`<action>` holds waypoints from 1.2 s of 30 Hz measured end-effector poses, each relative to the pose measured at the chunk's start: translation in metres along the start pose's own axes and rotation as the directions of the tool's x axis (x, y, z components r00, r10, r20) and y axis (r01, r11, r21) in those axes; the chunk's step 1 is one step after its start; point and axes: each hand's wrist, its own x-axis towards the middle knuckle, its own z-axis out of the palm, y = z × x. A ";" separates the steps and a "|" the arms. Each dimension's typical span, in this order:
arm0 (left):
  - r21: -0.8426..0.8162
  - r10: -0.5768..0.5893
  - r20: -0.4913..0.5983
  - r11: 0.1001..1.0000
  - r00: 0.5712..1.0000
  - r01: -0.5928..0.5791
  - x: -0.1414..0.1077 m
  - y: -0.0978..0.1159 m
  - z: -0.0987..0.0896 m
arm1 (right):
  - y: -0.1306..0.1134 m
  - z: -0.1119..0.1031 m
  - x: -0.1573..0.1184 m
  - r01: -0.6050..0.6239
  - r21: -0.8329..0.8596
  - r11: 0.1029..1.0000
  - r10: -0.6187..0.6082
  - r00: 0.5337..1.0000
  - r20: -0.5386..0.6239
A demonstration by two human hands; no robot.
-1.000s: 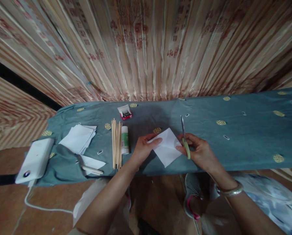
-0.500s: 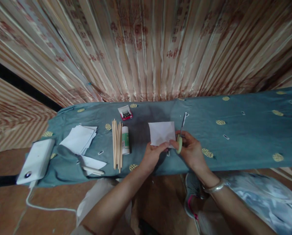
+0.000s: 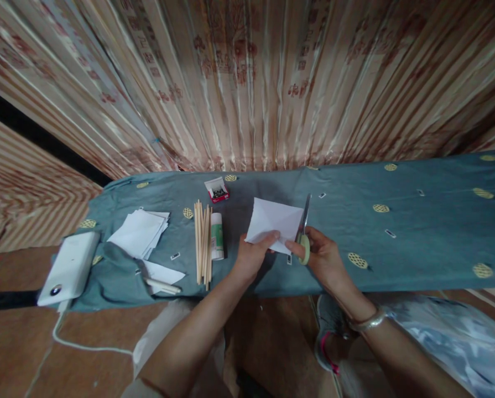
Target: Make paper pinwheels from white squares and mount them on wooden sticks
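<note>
Taking the tube (image 3: 217, 240) as the landmark: far to its left, at the counter's end, is a white power bank (image 3: 71, 262), with a white cable (image 3: 89, 347) running from its near end and hanging below the level of the tube. Less far left of the tube is a stack (image 3: 135, 233) of white paper, its sheets loosely fanned. Also left of the tube, but closer to the person, a pen (image 3: 164, 286) lies across a paper scrap (image 3: 162, 272). Just beside the tube on its left are wooden sticks (image 3: 208, 243), roughly side by side. Beyond the tube stands a small red box (image 3: 218, 192), its lid up and dark bits inside.

To the right of the tube comes the left hand (image 3: 251, 257), its fingers pinching the lower edge of a white sheet (image 3: 274, 218), thumb on top. The sheet, lightly creased, is held over the counter (image 3: 433, 237), right of the tube. Farther right, scissors (image 3: 304, 222) point away from the person, beside the sheet's right edge. The right hand (image 3: 324, 257) has its fingers closed around the scissors' pale green handle, its thumb at the sheet's lower right corner.
</note>
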 end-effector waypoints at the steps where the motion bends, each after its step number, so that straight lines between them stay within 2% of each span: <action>1: -0.008 0.014 -0.008 1.000 1.000 -0.015 0.002 0.002 -0.002 | -0.001 0.000 -0.001 -0.007 -0.029 1.000 0.007 1.000 0.020; 6: -0.039 0.087 -0.061 0.995 0.994 -0.089 0.013 0.012 -0.013 | -0.002 -0.007 -0.011 -0.016 -0.184 0.983 0.050 0.982 0.181; 10: -0.046 0.102 -0.106 0.993 0.989 -0.108 0.018 0.017 -0.019 | 0.002 -0.012 -0.020 -0.007 -0.242 0.970 0.106 0.911 0.399; 13: -0.040 0.098 -0.110 0.994 0.989 -0.103 0.019 0.019 -0.020 | 0.004 -0.014 -0.023 -0.049 -0.265 0.963 0.176 0.860 0.479; 22: -0.035 0.098 -0.042 0.994 0.994 -0.099 0.016 0.016 -0.017 | 0.001 -0.013 -0.021 -0.084 -0.245 0.966 0.197 0.851 0.486; 36: -0.051 0.085 -0.029 0.995 0.996 -0.086 0.013 0.016 -0.015 | 0.002 -0.011 -0.022 -0.132 -0.216 0.967 0.221 0.859 0.462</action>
